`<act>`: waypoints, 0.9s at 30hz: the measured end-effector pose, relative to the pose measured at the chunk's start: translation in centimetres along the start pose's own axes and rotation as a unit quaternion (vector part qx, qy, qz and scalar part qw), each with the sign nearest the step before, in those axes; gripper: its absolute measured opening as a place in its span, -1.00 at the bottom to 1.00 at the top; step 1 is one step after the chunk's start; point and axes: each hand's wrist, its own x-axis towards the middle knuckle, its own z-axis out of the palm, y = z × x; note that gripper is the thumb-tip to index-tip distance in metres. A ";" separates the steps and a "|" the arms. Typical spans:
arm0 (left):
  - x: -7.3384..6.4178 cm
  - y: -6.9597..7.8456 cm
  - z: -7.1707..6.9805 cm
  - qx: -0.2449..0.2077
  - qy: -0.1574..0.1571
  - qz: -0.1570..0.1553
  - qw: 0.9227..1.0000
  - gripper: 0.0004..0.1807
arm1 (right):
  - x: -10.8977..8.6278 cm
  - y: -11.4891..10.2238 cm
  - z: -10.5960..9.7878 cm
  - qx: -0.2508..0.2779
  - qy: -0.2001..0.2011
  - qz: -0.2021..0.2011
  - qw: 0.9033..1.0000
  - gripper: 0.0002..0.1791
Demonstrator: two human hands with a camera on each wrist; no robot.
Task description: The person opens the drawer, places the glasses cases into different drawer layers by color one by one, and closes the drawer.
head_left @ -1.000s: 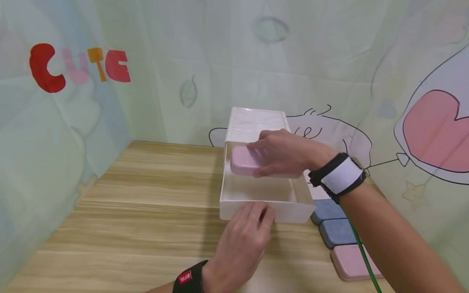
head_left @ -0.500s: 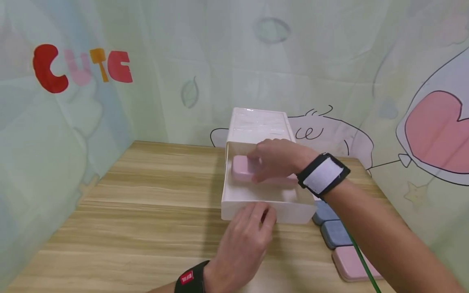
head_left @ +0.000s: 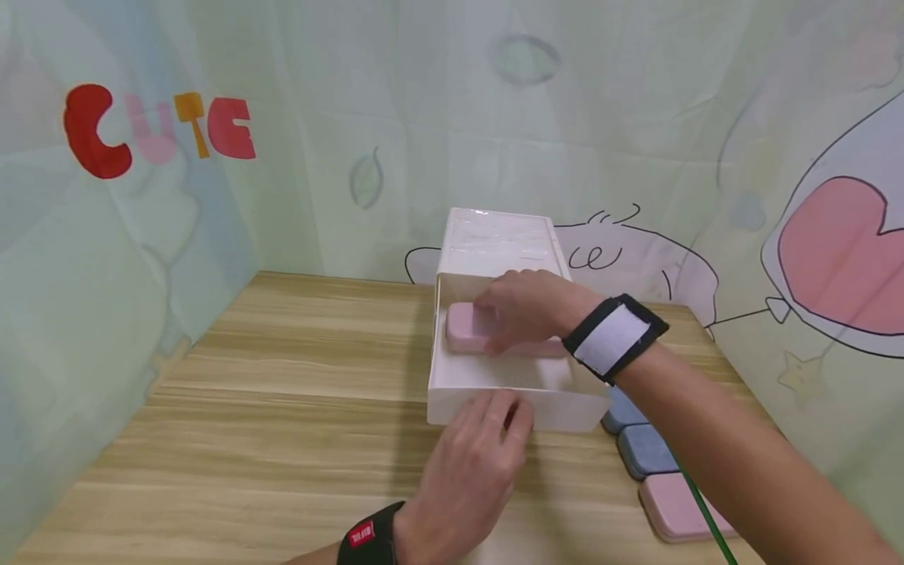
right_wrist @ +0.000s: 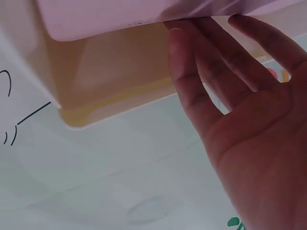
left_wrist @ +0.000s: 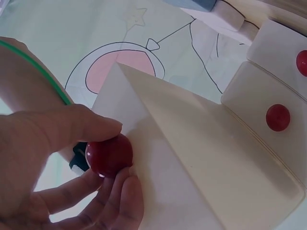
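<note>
A white drawer (head_left: 565, 410) is pulled out of a small white cabinet (head_left: 501, 239). Inside it, toward the back, lies a pink rounded case (head_left: 462, 326). My right hand (head_left: 530, 310) reaches in from the right and grips the case across its top; the palm covers much of it in the head view. In the right wrist view, the fingers meet the case's edge. My left hand (head_left: 469, 471) is at the drawer front, where thumb and fingers pinch a round red knob (left_wrist: 109, 155). The knob is hidden in the head view.
Beside the drawer on the right, two blue cases (head_left: 646, 451) and another pink case (head_left: 678, 506) lie in a row on the wooden table (head_left: 282, 439). More red knobs (left_wrist: 278, 117) mark other drawers. A green cord (head_left: 706, 506) hangs along the right forearm.
My right hand has lowered the pink case from above the drawer down into it, moving slightly toward me. The left hand stays at the drawer front.
</note>
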 end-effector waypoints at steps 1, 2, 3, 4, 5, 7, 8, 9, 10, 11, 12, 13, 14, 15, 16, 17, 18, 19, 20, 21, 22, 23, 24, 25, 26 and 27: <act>0.0 0.0 0.0 0.000 -0.001 -0.001 1.000 -0.80 | -0.1 0.1 0.0 0.009 0.005 -0.002 1.000 -0.52; 0.0 0.0 0.0 0.000 -0.002 -0.001 1.000 -0.80 | -0.2 0.3 0.0 0.018 0.009 -0.003 1.000 -0.52; 0.0 0.0 -0.1 -0.001 -0.003 -0.002 1.000 -0.81 | -0.4 0.4 0.0 0.028 0.013 -0.004 1.000 -0.52; 0.0 0.0 0.0 0.000 -0.002 -0.003 1.000 -0.81 | -0.6 0.6 0.1 0.038 0.014 -0.003 0.999 -0.53; 0.0 0.0 0.0 0.001 -0.002 -0.003 1.000 -0.81 | -0.8 0.7 0.1 0.047 0.015 -0.005 0.999 -0.55; 0.0 -0.1 0.0 0.002 0.001 -0.002 1.000 -0.80 | -1.2 1.0 0.3 0.055 0.017 -0.011 0.998 -0.59; 0.0 -0.1 0.0 0.004 0.003 -0.002 1.000 -0.80 | -1.5 1.2 0.5 0.043 0.015 -0.020 0.999 -0.59; 0.0 -0.1 0.1 0.005 0.006 -0.001 1.000 -0.79 | -1.7 1.3 0.7 0.033 0.013 -0.025 0.999 -0.58; -0.1 -0.1 0.1 0.006 0.008 0.000 1.000 -0.79 | -2.0 1.4 0.9 0.022 0.014 -0.033 0.999 -0.55; -0.1 -0.1 0.2 0.007 0.009 0.001 1.000 -0.78 | -2.2 1.5 1.2 0.014 0.019 -0.039 0.999 -0.50; -0.1 0.0 0.2 0.007 0.009 0.002 1.000 -0.78 | -2.5 1.6 1.4 0.009 0.023 -0.039 0.999 -0.45; -0.2 0.0 0.2 0.008 0.008 0.002 1.000 -0.78 | -2.7 1.8 1.7 0.002 0.029 -0.041 0.999 -0.40; -0.2 0.0 0.3 0.007 0.007 0.003 1.000 -0.79 | -2.8 1.9 2.0 -0.001 0.034 -0.041 0.999 -0.35; -0.2 0.1 0.3 0.004 0.006 0.003 1.000 -0.79 | -3.0 2.0 2.2 0.011 0.040 -0.036 0.998 -0.32; -0.3 0.1 0.3 0.003 0.004 0.003 1.000 -0.79 | -3.1 2.2 2.4 0.018 0.048 -0.033 0.998 -0.31; -0.2 0.1 0.3 0.001 0.002 0.002 1.000 -0.80 | -3.1 2.3 2.5 0.027 0.054 -0.029 0.998 -0.30; -0.2 0.2 0.3 -0.002 0.002 0.001 1.000 -0.80 | -3.1 2.4 2.6 0.032 0.059 -0.029 0.997 -0.31; -0.2 0.2 0.3 -0.003 0.002 0.001 1.000 -0.80 | -3.1 2.5 2.7 0.034 0.067 -0.036 0.997 -0.31; -0.2 0.2 0.3 -0.006 0.003 0.000 1.000 -0.81 | -3.1 2.6 2.7 0.037 0.073 -0.038 0.996 -0.32; -0.2 0.1 0.2 -0.007 0.004 0.000 1.000 -0.81 | -3.1 2.7 2.7 0.041 0.078 -0.040 0.995 -0.33; -0.2 0.1 0.2 -0.008 0.006 0.000 1.000 -0.81 | -3.1 2.7 2.6 0.044 0.084 -0.042 0.995 -0.34; -0.1 0.1 0.2 -0.008 0.007 0.000 1.000 -0.81 | -3.0 2.8 2.6 0.049 0.091 -0.043 0.994 -0.36; -0.1 0.1 0.1 -0.007 0.008 0.001 1.000 -0.81 | -3.0 2.8 2.5 0.051 0.098 -0.046 0.993 -0.39; -0.1 0.0 0.1 -0.004 0.013 0.004 1.000 -0.81 | -2.9 2.8 2.5 0.050 0.106 -0.049 0.992 -0.44; 0.0 0.0 0.0 -0.004 0.015 0.004 1.000 -0.80 | -2.8 2.8 2.4 0.050 0.114 -0.047 0.991 -0.46; 0.0 0.0 0.0 -0.003 0.017 0.005 1.000 -0.79 | -2.7 2.8 2.4 0.050 0.122 -0.047 0.990 -0.49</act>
